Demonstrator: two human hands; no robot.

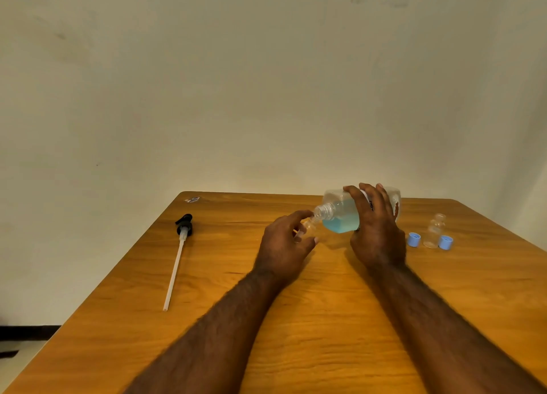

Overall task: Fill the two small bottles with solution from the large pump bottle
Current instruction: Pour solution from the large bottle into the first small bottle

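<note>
Left side of the worktop (pixel 325 319): detached pump head with dip tube (pixel 180 245), lying flat, black head at the far end, white tube running toward the near edge, well apart from both hands.

Centre left: left hand (pixel 284 245), fingers curled round the first small bottle (pixel 307 226), held just above the worktop. Bottle largely hidden by the fingers; fill level not readable.

Centre right: large pump bottle (pixel 340 213), pump removed, lifted and tipped onto its side, neck meeting the mouth of the small bottle. Blue solution pooled along the lower side of the body; no stream visible at the neck. Right hand (pixel 376 231) wrapped over the body from the near side, fingers across the top.

For a clean pour, judged from the wider neck feeding a narrower mouth: keep the two openings in contact, raise the base of the large bottle slowly for a thin stream, hold the small bottle steady, and level off before the brim. Likely fault: overflow onto the left fingers and the worktop.

Orientation: long axis of the large bottle roughly level, running left to right, open neck pointing left and slightly down. Long axis of the small bottle tilted, mouth aimed up and to the right.

Right: second small bottle (pixel 433 231), upright, uncapped, apparently empty, standing between two blue caps (pixel 413 239), (pixel 445 242).
</note>
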